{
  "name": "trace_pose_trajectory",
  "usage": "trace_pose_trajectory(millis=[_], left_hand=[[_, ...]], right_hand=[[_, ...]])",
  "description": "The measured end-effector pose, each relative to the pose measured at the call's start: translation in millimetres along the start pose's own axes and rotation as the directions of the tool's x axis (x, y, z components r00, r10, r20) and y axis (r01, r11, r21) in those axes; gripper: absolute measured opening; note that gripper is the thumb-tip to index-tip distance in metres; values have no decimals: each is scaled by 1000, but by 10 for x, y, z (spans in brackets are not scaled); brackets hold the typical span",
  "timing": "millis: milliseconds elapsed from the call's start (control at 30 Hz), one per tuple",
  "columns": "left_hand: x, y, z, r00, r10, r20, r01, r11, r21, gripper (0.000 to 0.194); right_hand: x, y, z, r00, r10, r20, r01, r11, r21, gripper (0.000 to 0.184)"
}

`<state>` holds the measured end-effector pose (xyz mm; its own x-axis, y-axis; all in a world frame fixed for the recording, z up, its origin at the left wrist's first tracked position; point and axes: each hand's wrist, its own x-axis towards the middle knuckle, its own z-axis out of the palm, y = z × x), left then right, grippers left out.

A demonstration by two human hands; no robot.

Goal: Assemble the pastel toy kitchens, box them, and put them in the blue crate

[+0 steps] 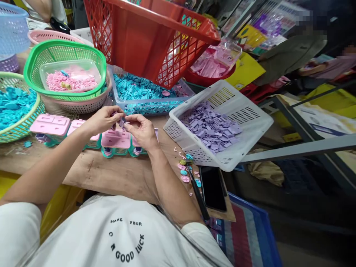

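Note:
My left hand (pixel 104 120) and my right hand (pixel 142 130) meet above a row of pink and teal plastic toy pieces (pixel 116 139) on the table. Between the fingertips of both hands is a small purple plastic part (pixel 122 122); its exact shape is partly covered by my fingers. Each hand is closed in a pinch. More of the pink-topped toys, such as the one at the left end (pixel 50 124), stand in line beneath my left forearm. My right hand partly hides the toy at the right end.
A white crate (pixel 180 129) of purple parts tilts at the right. Behind are a clear bin (pixel 155 107) of teal parts, a red basket (pixel 139 48) and a green basket (pixel 30 63). A hammer (pixel 197 194) and a phone (pixel 213 189) lie near the table's right edge.

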<state>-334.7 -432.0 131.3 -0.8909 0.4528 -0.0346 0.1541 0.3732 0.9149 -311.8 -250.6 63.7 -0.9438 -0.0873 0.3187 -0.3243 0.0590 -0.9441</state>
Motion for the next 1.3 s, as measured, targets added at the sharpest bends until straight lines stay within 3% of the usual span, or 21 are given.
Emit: trace_pose_trajectory(millis=[67,167,300,400,500,600,700,867,967,1100,1200,1300], left_hand=[[-6,-62,-56,999,53,7,-53,993,108,33],[-14,-138,-74,988,115,103,-132,975,177,44],[-9,-148,-46,977,145,158,-173,968,181,51],[5,-122,-21,972,173,161,-195,972,132,53],[16,-117,12,972,193,137,-210,971,117,52],[4,-129,41,967,179,183,-211,963,168,47],[-31,-131,54,969,155,192,-209,930,302,40],[-73,-125,12,985,133,107,-167,885,434,42],[-52,-132,-28,991,110,72,-131,882,452,47],[29,-117,-42,992,56,116,-105,873,476,44],[84,-85,-41,989,12,149,-83,873,480,44],[100,-57,-52,988,-28,155,-50,875,481,43]], right_hand=[[18,19,46,1000,-21,-11,21,1000,-16,32],[9,38,77,999,9,-31,-10,1000,-26,31],[-23,45,12,988,151,19,-152,983,106,42],[-23,44,-81,986,166,16,-166,966,200,50],[-11,53,-134,991,134,13,-134,981,141,51],[-6,60,-132,985,144,91,-149,987,60,52],[-1,37,-111,986,84,143,-77,996,-53,38],[33,-16,-106,987,-15,158,56,964,-261,16],[47,-6,-122,981,-41,190,105,933,-343,13],[59,33,-142,953,-173,250,261,889,-377,14],[72,59,-149,919,-265,293,363,859,-362,16],[71,73,-153,904,-287,316,388,862,-327,18]])
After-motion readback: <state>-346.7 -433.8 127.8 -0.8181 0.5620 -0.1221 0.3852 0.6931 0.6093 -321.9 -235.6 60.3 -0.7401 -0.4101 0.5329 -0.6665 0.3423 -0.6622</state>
